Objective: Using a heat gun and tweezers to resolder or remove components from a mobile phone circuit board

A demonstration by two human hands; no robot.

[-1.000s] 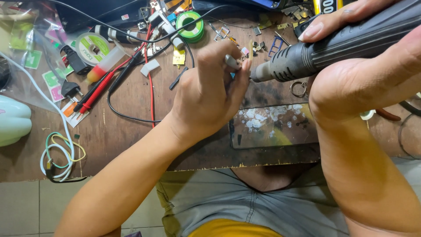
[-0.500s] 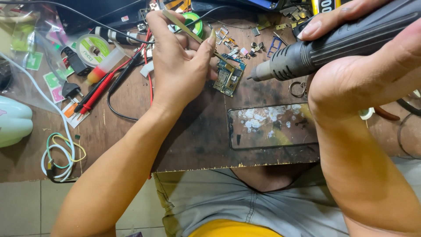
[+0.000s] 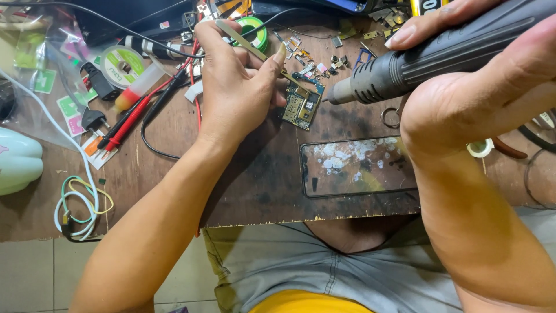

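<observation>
The hands are working over a cluttered wooden worktop (image 3: pixel 243 191) — the left hand (image 3: pixel 234 95) is pinching a pair of metal tweezers (image 3: pixel 249 46) between thumb and fingers, with the tips slanting down toward the top edge of a small green circuit board (image 3: pixel 301 107); whether the tips are touching it cannot be told. The board is lying flat near the middle of the worktop, just right of the left hand's knuckles. At the far left a pale green rounded object (image 3: pixel 17 162) is sitting at the edge, and just beside it a coil of coloured wires (image 3: pixel 78 206) is hanging over the front edge. Further in, red and black probe leads (image 3: pixel 130 119) are lying aslant beside a solder spool (image 3: pixel 121 64), and a green tape roll (image 3: pixel 255 29) is resting behind the tweezers. To the right of the board, the right hand (image 3: pixel 480 81) is wrapping closed around the ribbed grey body of a hot-air tool (image 3: pixel 417 61) — its metal nozzle is pointing left at the board, close to it but apart. Below the nozzle a phone screen (image 3: pixel 359 165) with flaking residue on it is lying flat near the front edge.
</observation>
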